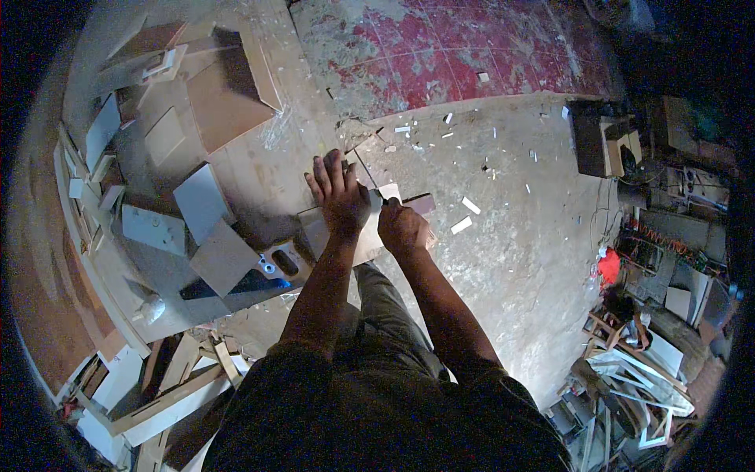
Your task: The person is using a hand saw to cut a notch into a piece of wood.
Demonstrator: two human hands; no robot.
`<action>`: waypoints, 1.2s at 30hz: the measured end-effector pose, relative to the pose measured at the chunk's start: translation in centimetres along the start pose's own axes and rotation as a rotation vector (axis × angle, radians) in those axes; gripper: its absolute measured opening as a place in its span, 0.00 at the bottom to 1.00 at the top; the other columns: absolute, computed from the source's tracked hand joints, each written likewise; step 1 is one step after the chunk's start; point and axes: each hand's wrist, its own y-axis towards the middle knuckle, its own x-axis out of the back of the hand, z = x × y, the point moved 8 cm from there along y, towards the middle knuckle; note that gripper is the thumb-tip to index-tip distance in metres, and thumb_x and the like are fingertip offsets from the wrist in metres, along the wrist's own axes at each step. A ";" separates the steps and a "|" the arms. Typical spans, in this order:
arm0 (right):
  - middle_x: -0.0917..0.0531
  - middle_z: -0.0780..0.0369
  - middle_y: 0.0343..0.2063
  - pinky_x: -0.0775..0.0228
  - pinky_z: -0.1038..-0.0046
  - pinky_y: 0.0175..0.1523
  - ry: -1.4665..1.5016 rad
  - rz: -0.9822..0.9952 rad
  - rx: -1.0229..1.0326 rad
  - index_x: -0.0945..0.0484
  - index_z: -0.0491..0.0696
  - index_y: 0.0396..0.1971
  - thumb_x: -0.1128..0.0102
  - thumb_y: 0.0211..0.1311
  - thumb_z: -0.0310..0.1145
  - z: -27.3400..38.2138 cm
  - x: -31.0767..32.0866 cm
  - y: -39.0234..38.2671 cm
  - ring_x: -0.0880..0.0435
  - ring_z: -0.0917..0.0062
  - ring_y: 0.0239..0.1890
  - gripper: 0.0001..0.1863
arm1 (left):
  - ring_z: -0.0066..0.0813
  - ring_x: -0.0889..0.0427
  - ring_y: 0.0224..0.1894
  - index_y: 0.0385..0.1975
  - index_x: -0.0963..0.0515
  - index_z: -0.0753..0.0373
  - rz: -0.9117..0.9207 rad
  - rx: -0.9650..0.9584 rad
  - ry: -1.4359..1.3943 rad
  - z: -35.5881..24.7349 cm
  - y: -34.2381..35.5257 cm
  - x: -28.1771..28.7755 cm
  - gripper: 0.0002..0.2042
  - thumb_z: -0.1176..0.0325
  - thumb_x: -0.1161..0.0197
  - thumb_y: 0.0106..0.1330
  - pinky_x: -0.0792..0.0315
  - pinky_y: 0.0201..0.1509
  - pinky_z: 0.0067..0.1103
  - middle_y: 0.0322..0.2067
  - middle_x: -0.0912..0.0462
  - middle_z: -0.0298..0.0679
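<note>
Clearly, the closer hand to the small dark tool [385,202] is the right one: the right hand [405,230] has its fingers curled together in a fist, clamped on it, with the dark end showing just beyond the knuckles, toward the left hand [344,200]. That left hand lies palm down, its fingers [336,169] somewhat apart and aimed away from the body, seemingly pressing on the work rather than grasping anything. So the tool sits to the right of the left palm, in the narrow space between the hands (its own long axis is mostly hidden by the fist, so I cannot tell it surely). The pale panel [370,240] lies beneath and between the wrists, nearer the body than the tool's dark end, at the right edge of the table [271,179]. A small pale piece [390,190] shows just past the fist, and a reddish-brown block [423,203] lies to its right.
</note>
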 end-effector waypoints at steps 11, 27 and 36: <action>0.18 0.48 0.21 0.25 0.54 0.28 -0.084 -0.056 0.065 0.27 0.45 0.31 0.55 0.66 0.39 0.8 0.8 -1.0 0.16 0.54 0.24 0.13 | 0.52 0.47 0.69 0.37 0.19 0.53 -0.113 0.025 -0.081 0.7 0.1 0.2 0.13 0.64 0.41 0.50 0.65 0.72 0.48 0.62 0.33 0.37; 0.18 0.47 0.23 0.25 0.53 0.29 -0.090 -0.076 0.044 0.25 0.47 0.32 0.54 0.65 0.42 2.2 0.9 0.7 0.16 0.54 0.25 0.14 | 0.52 0.42 0.66 0.27 0.19 0.54 -0.186 -0.073 -0.136 1.9 0.4 0.9 0.08 0.58 0.37 0.59 0.58 0.69 0.50 0.60 0.30 0.37; 0.18 0.47 0.22 0.24 0.55 0.32 -0.091 -0.105 0.075 0.24 0.47 0.32 0.54 0.64 0.42 2.1 0.2 2.7 0.16 0.53 0.27 0.14 | 0.54 0.46 0.68 0.57 0.30 0.54 0.047 0.055 0.067 0.7 -0.9 0.4 0.23 0.58 0.42 0.62 0.57 0.68 0.53 0.64 0.37 0.41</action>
